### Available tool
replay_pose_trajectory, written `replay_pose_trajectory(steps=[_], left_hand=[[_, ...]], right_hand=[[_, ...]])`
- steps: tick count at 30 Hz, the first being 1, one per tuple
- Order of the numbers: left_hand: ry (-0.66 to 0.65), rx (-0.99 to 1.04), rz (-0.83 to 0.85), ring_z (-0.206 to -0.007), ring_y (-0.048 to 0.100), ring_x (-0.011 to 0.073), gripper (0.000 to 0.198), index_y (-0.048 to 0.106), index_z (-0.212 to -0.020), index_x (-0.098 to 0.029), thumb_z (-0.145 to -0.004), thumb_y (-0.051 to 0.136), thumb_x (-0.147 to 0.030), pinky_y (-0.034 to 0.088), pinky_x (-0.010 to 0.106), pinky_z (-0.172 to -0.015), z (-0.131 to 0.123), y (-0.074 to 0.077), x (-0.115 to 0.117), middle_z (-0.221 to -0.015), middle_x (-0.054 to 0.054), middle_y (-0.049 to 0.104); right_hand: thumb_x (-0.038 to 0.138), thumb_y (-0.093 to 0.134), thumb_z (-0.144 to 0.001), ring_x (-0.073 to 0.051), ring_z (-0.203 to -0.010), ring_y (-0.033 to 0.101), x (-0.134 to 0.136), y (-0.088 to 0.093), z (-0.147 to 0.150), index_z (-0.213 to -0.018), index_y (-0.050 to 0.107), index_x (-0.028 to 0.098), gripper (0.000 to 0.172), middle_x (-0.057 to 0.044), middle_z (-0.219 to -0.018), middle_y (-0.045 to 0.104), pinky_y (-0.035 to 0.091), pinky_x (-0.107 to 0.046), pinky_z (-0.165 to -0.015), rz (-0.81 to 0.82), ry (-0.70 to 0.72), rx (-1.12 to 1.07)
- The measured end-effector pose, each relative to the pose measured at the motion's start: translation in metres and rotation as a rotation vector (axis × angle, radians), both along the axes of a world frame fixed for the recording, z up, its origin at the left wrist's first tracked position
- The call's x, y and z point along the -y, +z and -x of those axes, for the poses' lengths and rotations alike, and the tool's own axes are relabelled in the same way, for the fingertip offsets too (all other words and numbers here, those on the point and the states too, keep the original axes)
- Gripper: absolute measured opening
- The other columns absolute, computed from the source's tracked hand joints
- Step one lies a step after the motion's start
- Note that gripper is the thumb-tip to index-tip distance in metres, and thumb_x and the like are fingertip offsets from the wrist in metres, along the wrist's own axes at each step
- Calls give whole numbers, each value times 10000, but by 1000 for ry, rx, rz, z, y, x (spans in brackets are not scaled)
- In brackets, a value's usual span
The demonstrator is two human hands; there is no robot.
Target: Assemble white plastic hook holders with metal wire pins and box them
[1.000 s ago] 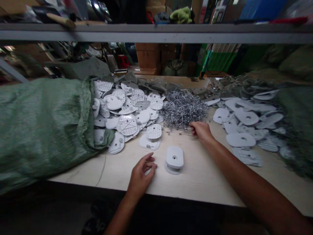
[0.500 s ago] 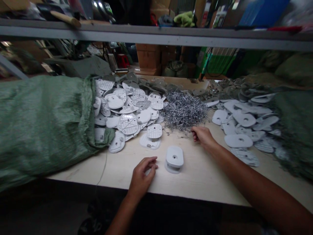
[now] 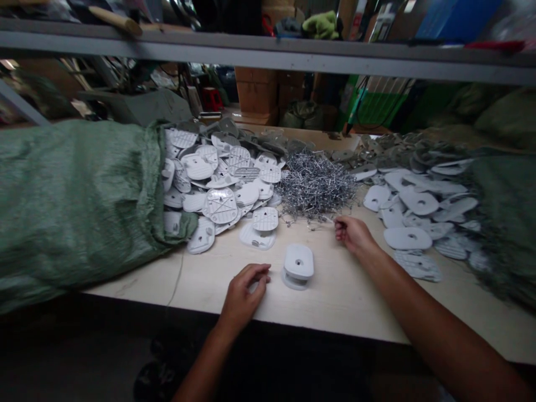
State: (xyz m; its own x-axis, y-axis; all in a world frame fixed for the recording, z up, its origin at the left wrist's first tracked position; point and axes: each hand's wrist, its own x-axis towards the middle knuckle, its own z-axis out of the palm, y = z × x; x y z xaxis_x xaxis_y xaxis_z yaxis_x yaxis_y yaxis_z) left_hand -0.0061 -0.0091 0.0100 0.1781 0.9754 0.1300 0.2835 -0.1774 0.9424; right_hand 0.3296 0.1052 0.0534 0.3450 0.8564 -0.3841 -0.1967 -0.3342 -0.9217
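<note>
Two stacked white plastic plates [image 3: 298,261], the upper one with a small centre hole, stand near the table's front edge. Just left of them is my left hand [image 3: 248,287], fingers apart and curved, holding nothing. My right hand [image 3: 348,231] is pinched beside the front right of a heap of small metal screws [image 3: 316,184]; a thin piece, seemingly a screw, shows at its fingertips. Another pair of plates [image 3: 265,219] lies at the front of the left pile.
A green sack [image 3: 84,206] lies at the left by a pile of white plates [image 3: 220,205]. More white parts [image 3: 408,238] and a dark green sack [image 3: 508,223] are at the right. A metal shelf [image 3: 268,53] spans the back.
My right hand has drawn back slightly to the right from the screw heap. My left hand has barely moved. The whole view has shifted a little.
</note>
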Motion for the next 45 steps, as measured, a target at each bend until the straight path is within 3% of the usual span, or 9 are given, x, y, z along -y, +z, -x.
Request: replay_pose_trajectory(steps=[9,15,18,21,27,30,34,40,45], left_hand=[[-7,0,-41,-950,788,202,299,767,-1245,-214,-978,632,-217,629,355,-913,0,-6,-2,-1112,80,783],[-34,-59,-26,-918,764,190,429,705,-1375,-225,-949,663,-235,617,341,-881,0,0,-7,-1136,76,772],[-128,-206,-22,-853,741,170,592,608,-1518,-278,-935,709,-270,590,325,-855,-2,12,-15,-1173,48,769],[-273,-406,-28,-871,742,211,729,541,-1593,-312,-906,780,-346,549,326,-819,-8,29,-31,-1111,27,793],[-483,-560,-141,-1007,752,319,611,666,-1461,-238,-914,772,-489,495,348,-788,-44,46,-66,-1150,103,814],[-511,-560,-158,-1019,747,344,644,666,-1441,-224,-892,780,-539,493,361,-782,-66,44,-78,-1181,136,805],[-549,-527,-149,-1031,734,370,920,538,-1584,-203,-795,867,-545,484,368,-766,-78,36,-87,-1192,154,790],[-531,-313,-60,-821,689,248,922,507,-1618,-232,-782,871,-370,447,313,-691,-61,10,-99,-919,31,740],[-524,-150,-30,-730,635,173,774,568,-1546,-213,-823,823,-316,450,283,-675,-57,-8,-103,-859,-14,687]], right_hand=[[257,717,-724,-103,-419,454,2,-1,9,-705,569,214,155,32,-556,530,373,-219,-374,-80,52,0],[359,763,-662,-121,-457,521,21,4,-8,-715,612,211,219,30,-617,565,418,-238,-376,-179,20,148],[388,779,-674,-119,-452,518,47,2,-23,-739,640,203,240,36,-605,563,417,-236,-382,-197,-20,238],[449,791,-738,-135,-444,522,87,-7,-38,-766,669,195,283,21,-562,574,409,-244,-392,-141,20,371],[629,695,-859,-168,-484,544,181,-22,-58,-718,635,222,435,6,-540,561,444,-280,-472,-19,42,708],[663,678,-865,-181,-515,557,215,-25,-65,-767,673,219,455,8,-554,569,441,-288,-503,39,-64,840],[682,690,-821,-198,-522,541,235,-30,-69,-813,707,209,473,10,-555,562,416,-308,-504,73,-211,854],[638,669,-746,-257,-659,629,224,-47,-64,-829,754,189,464,-50,-688,685,485,-360,-651,8,-411,952],[611,625,-760,-272,-691,645,218,-54,-61,-768,736,198,427,-71,-682,705,474,-362,-691,-42,-420,1070]])
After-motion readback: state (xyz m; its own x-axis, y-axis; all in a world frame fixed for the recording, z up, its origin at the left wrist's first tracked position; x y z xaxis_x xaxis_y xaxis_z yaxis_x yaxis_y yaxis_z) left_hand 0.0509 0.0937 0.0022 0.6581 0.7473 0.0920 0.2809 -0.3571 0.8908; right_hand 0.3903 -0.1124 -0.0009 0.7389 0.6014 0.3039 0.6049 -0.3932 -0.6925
